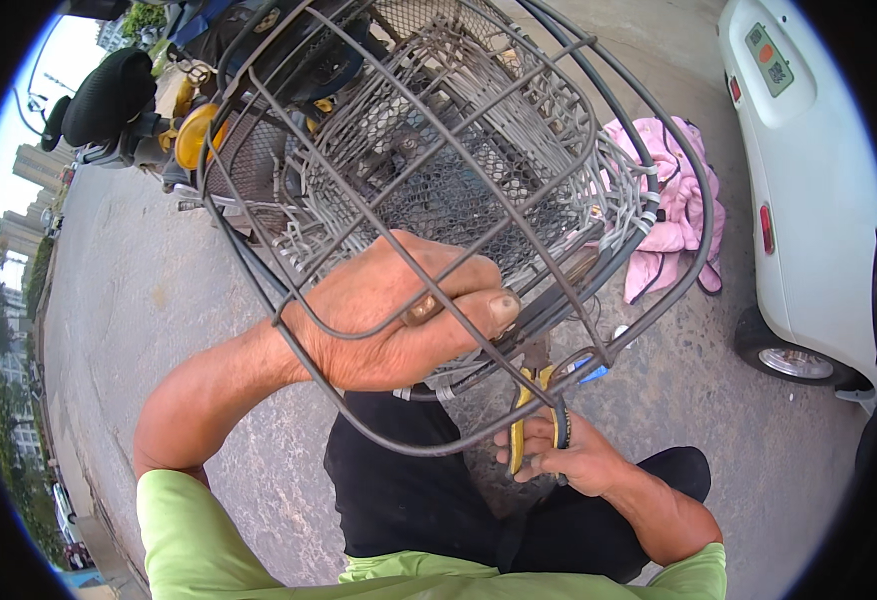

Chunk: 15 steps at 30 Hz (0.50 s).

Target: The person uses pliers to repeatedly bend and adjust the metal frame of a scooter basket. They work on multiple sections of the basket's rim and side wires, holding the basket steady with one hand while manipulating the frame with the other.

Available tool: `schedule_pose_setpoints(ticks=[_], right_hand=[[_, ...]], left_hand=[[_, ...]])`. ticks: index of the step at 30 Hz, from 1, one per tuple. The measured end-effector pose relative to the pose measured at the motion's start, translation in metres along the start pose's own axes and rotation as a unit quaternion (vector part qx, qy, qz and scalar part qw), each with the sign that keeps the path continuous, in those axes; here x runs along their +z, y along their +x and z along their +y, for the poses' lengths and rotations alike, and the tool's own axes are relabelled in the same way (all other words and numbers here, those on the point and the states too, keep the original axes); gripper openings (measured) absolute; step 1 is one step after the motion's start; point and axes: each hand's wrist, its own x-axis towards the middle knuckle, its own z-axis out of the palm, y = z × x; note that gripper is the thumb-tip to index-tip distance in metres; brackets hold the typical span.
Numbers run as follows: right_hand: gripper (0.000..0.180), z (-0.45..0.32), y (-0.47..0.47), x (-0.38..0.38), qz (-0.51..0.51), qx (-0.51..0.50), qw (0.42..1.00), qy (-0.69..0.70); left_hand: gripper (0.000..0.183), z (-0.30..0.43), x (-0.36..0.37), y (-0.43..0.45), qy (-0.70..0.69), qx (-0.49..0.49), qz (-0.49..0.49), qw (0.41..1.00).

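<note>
A basket of wire mesh and grey woven strands [438,172] is mounted before me, with a lid frame of brown metal rods [438,146] raised over it. My left hand [408,311] reaches behind the rods, its fingers curled at the near edge of the basket; what the fingertips touch is hidden. My right hand [570,454], lower right, holds pliers with yellow and black handles [540,420]. The handles are spread, and the jaws point up to the basket's near rim by the lid's corner; whether they grip anything cannot be told. Something blue [587,370] shows beside them.
A handlebar with a black grip [108,97] and an orange reflector [200,136] stand at the upper left. Pink cloth [671,202] lies on the ground behind the basket. A white vehicle [821,187] is at the right, its wheel [795,360] on the pavement.
</note>
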Motion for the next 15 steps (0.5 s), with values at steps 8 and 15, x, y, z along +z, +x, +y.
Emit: schedule_pose_setpoints(ticks=[8,15], right_hand=[[0.087,0.001,-0.021,0.043,0.077,-0.043,0.993,0.08],[0.112,0.001,-0.037,0.082,0.206,-0.024,0.974,0.09]], left_hand=[[0.027,-0.011,-0.015,0.003,-0.073,0.038,-0.062,0.995],[0.027,-0.017,-0.024,0.011,-0.036,0.108,-0.097,0.989]])
